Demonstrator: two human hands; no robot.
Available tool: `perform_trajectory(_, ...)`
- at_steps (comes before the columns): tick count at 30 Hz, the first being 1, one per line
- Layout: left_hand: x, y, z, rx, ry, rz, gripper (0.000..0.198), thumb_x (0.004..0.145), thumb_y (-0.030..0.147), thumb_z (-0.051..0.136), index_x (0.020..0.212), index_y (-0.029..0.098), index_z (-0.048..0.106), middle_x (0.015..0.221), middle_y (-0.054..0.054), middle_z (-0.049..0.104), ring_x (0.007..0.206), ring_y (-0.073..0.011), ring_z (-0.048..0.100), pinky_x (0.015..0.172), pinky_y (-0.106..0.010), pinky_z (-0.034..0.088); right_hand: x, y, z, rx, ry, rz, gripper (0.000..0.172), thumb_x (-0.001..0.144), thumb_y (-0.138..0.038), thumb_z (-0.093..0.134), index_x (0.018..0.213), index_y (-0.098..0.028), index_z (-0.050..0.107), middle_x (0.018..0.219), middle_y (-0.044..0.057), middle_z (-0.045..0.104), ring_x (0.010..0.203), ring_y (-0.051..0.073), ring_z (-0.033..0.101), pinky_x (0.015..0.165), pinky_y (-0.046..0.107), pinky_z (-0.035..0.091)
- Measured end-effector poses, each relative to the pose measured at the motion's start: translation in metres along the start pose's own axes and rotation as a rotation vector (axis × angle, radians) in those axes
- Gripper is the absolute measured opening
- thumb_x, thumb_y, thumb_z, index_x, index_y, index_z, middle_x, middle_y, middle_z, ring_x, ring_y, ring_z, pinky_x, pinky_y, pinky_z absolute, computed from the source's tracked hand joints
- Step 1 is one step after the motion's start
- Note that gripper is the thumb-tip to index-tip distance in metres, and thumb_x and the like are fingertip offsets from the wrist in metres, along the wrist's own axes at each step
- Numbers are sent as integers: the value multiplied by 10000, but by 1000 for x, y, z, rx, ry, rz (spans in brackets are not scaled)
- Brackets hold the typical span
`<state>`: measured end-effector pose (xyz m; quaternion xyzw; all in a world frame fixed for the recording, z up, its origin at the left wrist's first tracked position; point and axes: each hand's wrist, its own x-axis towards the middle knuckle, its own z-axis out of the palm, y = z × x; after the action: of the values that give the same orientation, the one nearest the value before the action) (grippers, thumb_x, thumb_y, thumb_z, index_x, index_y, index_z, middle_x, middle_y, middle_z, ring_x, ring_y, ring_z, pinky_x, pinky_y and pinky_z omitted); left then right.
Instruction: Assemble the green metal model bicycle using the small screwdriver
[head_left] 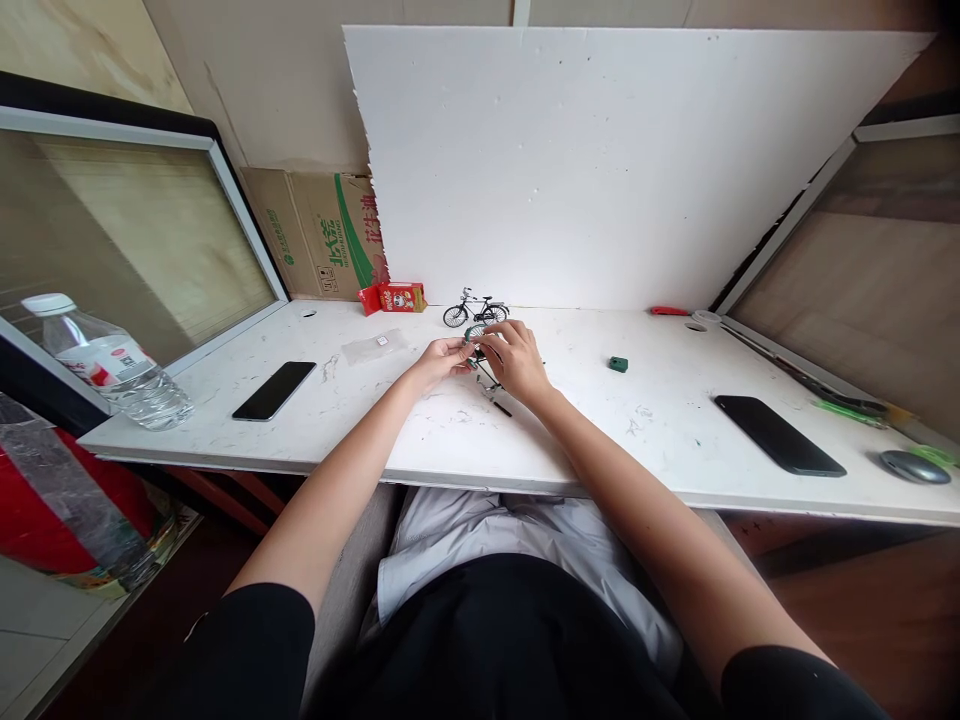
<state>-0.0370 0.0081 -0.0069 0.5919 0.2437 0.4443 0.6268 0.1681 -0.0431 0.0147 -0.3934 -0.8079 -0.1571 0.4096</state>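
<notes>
A small dark green-and-black model part (475,350) sat just above the white tabletop (570,420), near the middle of it and a little toward the back, between the person's two hands. The left hand (442,358) had its thumb and fingers pinched together on the part's left side. The right hand (519,360) lay curled over the part's right side with bent fingers whose tips met the piece. Its palm faced down, and whether it truly gripped the part could not be told. A thin black rod-like piece (496,402) lay on the table just under the right hand.

Directly behind the hands a miniature black wire bicycle model (475,309) stood upright. To its left lay a red printed carton (394,297), and nearer the left hand a flat clear plastic bag (373,346). A small green block (617,364) rested apart to the right of the right hand, with a small red object (667,311) farther back.

A black smartphone (274,390) lay face up well to the left, and a second black smartphone (778,434) well to the right. A clear plastic water bottle (105,365) lay at the left edge, and a grey computer mouse (915,466) at the far right. A tall white foam board (600,170) leaned against the wall behind the table, beside a brown cardboard box with green print (322,235).
</notes>
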Motion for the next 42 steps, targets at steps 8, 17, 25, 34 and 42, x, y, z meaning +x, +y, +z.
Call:
perform_trajectory(8, 2, 1, -2, -87, 143, -52, 430, 829, 476, 916, 1102, 162, 808, 1180, -102, 782, 924, -163, 711, 868, -301, 552, -2, 5, 2, 184, 57, 186, 344, 1123, -391, 481, 1242, -238, 766, 1335, 121, 753, 1301, 322, 590, 1126, 531, 470)
perform_trajectory(17, 3, 11, -1, -146, 230, -44, 541, 756, 470, 973, 1137, 140, 778, 1141, -120, 797, 892, -192, 776, 800, -277, 551, -8, 22, 6, 357, 139, 486, 464, 1102, -564, 461, 1326, -209, 660, 1380, 165, 712, 1298, 314, 604, 1081, 510, 510)
perform_trajectory(25, 3, 48, -7, 124, 477, 172, 536, 751, 504, 946, 1109, 137, 792, 1134, -109, 803, 794, -152, 714, 731, -278, 557, -6, 27, -1, 393, 183, 504, 422, 1085, -537, 505, 1306, -202, 634, 1370, 175, 698, 1242, 306, 628, 1020, 497, 532)
perform_trajectory(34, -32, 80, 20, 598, 342, 361, 317, 851, 420, 874, 1080, 202, 853, 1130, -124, 824, 1034, -305, 741, 996, -417, 547, 2, -28, -38, 343, 181, 239, 176, 1076, -400, 595, 1119, -271, 707, 1113, 97, 762, 1078, 285, 669, 935, 461, 554)
perform_trajectory(42, -48, 79, 64, 812, 117, 334, 210, 926, 257, 735, 1087, 269, 869, 1173, -110, 814, 1100, -350, 720, 1063, -467, 514, -22, -40, -45, 220, 96, 204, 140, 1040, -378, 669, 982, -270, 735, 917, 81, 750, 924, 293, 653, 797, 453, 544)
